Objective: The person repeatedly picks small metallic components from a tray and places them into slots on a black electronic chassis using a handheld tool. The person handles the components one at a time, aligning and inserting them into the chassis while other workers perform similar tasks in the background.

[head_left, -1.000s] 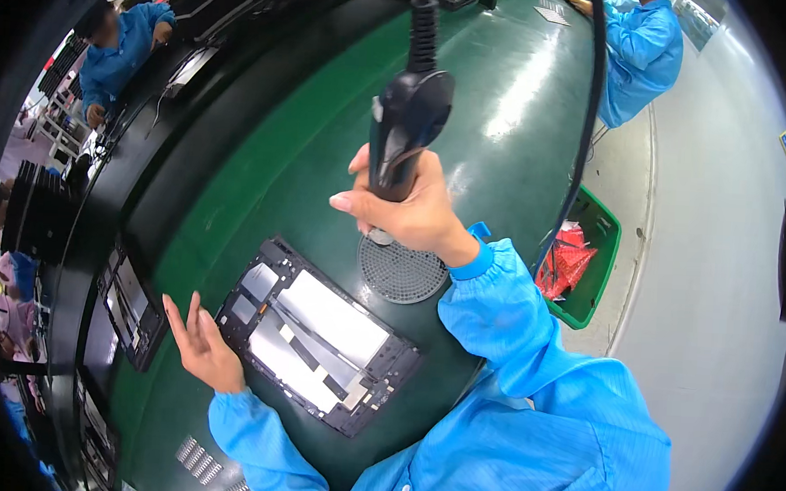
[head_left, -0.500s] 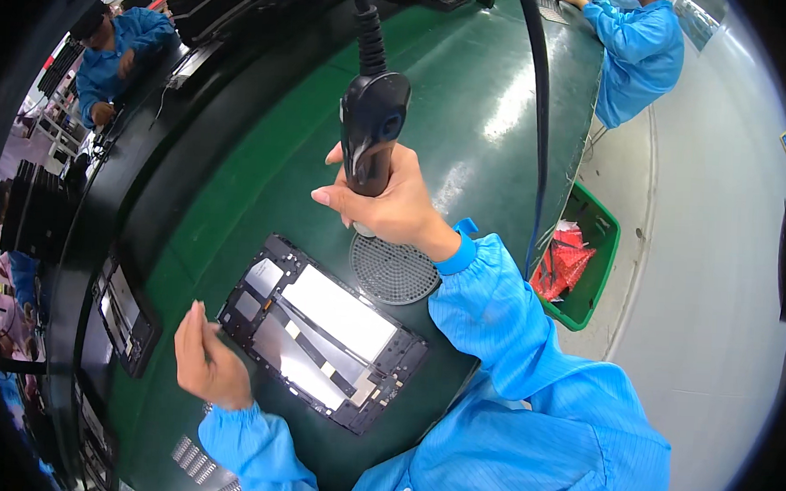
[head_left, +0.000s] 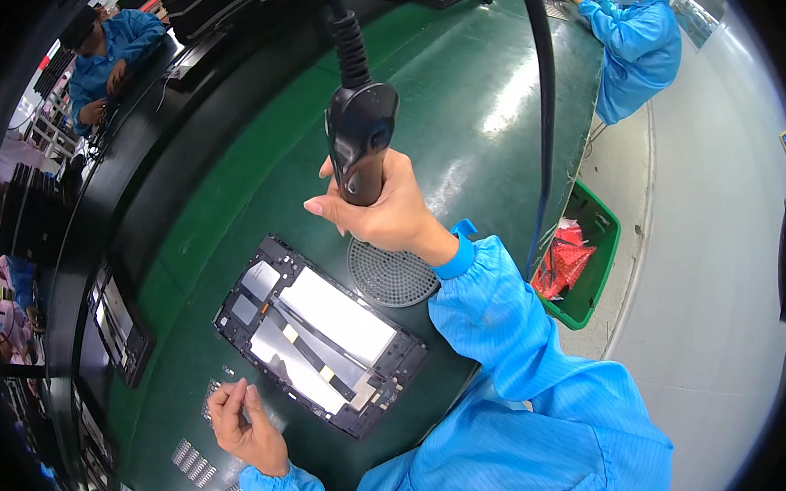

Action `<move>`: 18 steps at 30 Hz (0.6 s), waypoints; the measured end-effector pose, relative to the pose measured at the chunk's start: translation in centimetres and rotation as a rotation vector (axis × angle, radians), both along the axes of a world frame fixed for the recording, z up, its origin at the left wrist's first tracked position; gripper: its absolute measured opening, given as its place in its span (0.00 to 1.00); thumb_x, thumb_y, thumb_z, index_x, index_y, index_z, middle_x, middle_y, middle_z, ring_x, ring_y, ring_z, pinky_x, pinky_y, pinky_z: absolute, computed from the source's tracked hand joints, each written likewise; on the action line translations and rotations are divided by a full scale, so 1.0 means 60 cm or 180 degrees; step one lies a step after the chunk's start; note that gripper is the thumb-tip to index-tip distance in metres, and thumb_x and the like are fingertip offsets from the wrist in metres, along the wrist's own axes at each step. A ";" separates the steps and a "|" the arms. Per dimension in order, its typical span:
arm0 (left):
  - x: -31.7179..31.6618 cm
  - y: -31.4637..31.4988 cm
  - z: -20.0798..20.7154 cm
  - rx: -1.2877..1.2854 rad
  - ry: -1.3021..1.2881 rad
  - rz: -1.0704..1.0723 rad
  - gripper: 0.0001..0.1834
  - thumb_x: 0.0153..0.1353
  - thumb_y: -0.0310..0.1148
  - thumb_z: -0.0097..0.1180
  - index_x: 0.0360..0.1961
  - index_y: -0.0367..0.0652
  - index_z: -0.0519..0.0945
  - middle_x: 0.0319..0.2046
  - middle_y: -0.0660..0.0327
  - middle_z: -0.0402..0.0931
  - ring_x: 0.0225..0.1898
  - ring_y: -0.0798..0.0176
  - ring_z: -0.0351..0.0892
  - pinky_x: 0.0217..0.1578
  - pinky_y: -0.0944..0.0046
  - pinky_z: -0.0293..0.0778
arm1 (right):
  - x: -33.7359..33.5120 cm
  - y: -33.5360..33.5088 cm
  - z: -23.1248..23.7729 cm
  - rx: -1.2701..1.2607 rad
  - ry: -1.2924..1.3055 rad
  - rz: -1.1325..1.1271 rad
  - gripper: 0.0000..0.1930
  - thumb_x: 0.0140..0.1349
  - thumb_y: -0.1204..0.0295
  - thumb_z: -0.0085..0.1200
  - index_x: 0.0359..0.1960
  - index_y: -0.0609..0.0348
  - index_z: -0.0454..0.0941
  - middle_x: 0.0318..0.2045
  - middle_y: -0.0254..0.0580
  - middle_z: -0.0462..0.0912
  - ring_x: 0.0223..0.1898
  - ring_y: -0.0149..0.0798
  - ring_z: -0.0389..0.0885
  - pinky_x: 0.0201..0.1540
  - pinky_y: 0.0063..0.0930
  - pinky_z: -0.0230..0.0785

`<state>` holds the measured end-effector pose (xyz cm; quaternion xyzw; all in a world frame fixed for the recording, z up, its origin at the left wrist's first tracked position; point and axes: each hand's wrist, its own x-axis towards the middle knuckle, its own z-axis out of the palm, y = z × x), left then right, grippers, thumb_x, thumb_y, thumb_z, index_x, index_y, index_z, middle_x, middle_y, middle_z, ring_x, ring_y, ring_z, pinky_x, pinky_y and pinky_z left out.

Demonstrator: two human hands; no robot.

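Note:
My right hand (head_left: 390,201) is wrapped round the dark grip of an electric screwdriver (head_left: 360,134), whose ribbed cord runs up from its top. The screwdriver's tip is hidden behind the hand. Below it lies an opened tablet (head_left: 273,280) with a black frame, a white battery panel and a dark ribbon cable across it. Beside its lower left edge, my left hand (head_left: 249,428) has its fingers bent and the tips close together. Whatever they pinch, if anything, is too small to make out. Small metallic parts (head_left: 212,398) lie next to those fingers.
A round perforated grey mat (head_left: 392,276) sits right of the tablet. Sheets of small metal pieces (head_left: 193,462) lie at lower left. Another opened tablet (head_left: 119,326) rests farther left. A green bin (head_left: 597,285) holds red wrapping. A black cable (head_left: 544,103) hangs at right; two co-workers sit beyond.
My left hand has moved down and right, away from the tablet's left corner, and its fingers have bent together. My right hand and the screwdriver have shifted slightly left.

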<state>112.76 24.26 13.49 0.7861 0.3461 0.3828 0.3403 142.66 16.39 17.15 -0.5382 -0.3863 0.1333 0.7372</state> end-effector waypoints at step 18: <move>-0.011 0.043 -0.014 -0.2417 -0.0921 -0.0116 0.06 0.55 0.21 0.58 0.34 0.32 0.78 0.27 0.59 0.79 0.25 0.69 0.77 0.28 0.74 0.73 | -0.071 -0.010 0.057 0.0871 -0.0200 0.0443 0.20 0.49 0.87 0.58 0.43 0.63 0.65 0.17 0.38 0.74 0.15 0.29 0.73 0.18 0.20 0.68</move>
